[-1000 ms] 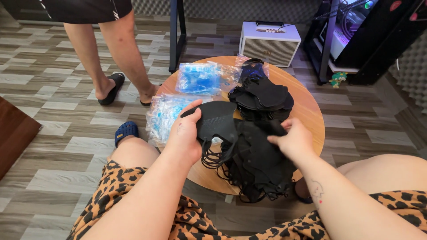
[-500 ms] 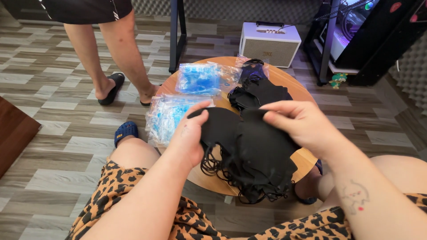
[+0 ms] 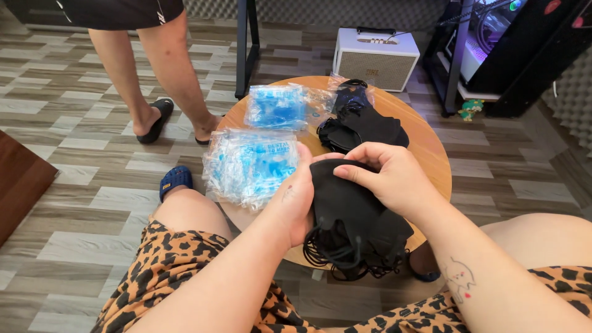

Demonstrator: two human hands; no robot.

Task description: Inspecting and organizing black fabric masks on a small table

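Both forearms are bare, no sleeves in view. The left hand (image 3: 296, 200) carries a small faint mark near the base of the thumb. The right hand (image 3: 391, 179) has pink-painted nails. The right forearm bears a small tattoo (image 3: 459, 279) of a cartoon animal outlined in dark ink with red touches. Leopard-print shorts (image 3: 179, 271), tan with black spots, cover both thighs. A blue shoe (image 3: 176, 180) is on the left foot.

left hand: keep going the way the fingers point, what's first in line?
The left hand points up and away across the round table while holding the black mask stack. Past that stack, the first thing is probably the loose pile of black masks; depth is unclear.
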